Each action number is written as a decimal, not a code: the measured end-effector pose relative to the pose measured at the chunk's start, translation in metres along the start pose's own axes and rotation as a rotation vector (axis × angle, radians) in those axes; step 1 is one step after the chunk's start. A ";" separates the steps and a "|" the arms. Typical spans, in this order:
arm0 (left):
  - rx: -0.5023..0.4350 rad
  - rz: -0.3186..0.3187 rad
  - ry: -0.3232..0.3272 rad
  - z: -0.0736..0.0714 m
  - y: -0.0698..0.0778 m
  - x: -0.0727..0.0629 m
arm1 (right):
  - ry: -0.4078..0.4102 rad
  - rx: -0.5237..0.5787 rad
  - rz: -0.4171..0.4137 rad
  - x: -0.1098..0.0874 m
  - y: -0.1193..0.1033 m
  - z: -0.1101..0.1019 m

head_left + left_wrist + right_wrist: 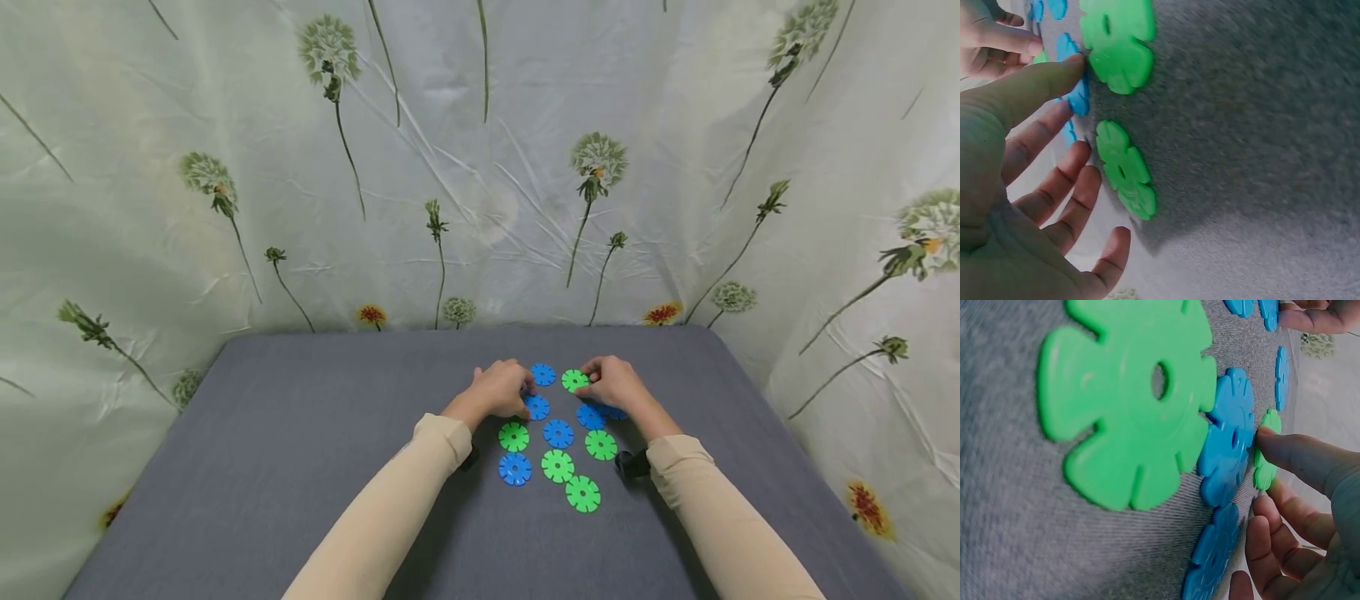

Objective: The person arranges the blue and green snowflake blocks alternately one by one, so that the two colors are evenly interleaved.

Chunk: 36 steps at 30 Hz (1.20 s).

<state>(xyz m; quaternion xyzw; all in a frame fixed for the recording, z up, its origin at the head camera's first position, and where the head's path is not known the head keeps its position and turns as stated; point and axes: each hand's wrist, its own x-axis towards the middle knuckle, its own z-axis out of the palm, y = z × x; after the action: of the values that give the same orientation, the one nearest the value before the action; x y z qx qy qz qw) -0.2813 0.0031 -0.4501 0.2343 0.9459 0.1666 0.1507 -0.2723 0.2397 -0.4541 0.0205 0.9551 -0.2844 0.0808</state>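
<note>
My left hand (504,388) is over the left side of a group of flat, notched plastic discs. Its thumb and index finger pinch opposite edges of a blue disc (1079,84) lying on the cloth, while the other fingers spread beside it. At the far right of the group, my right hand (617,383) holds a green disc (1266,450) between thumb and index finger. Another blue disc (543,374) lies between the two hands at the far side. Just beyond the right hand's fingertips in its wrist view, a blue disc (1229,437) overlaps a green one (1122,406).
Several more discs lie nearer the body, among them a blue one (515,469) and a green one (582,493). Grey cloth (315,467) covers the table. A curtain with dandelion prints (495,167) hangs behind its far edge.
</note>
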 end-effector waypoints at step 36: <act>-0.066 0.138 -0.037 0.000 -0.008 -0.002 | 0.036 0.054 -0.135 0.001 0.012 0.004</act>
<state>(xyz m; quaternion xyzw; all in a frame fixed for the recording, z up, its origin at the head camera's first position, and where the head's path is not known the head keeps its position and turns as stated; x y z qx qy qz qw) -0.2826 -0.0051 -0.4524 0.2967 0.9186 0.2032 0.1640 -0.2719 0.2480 -0.4641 -0.0367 0.9476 -0.3143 0.0435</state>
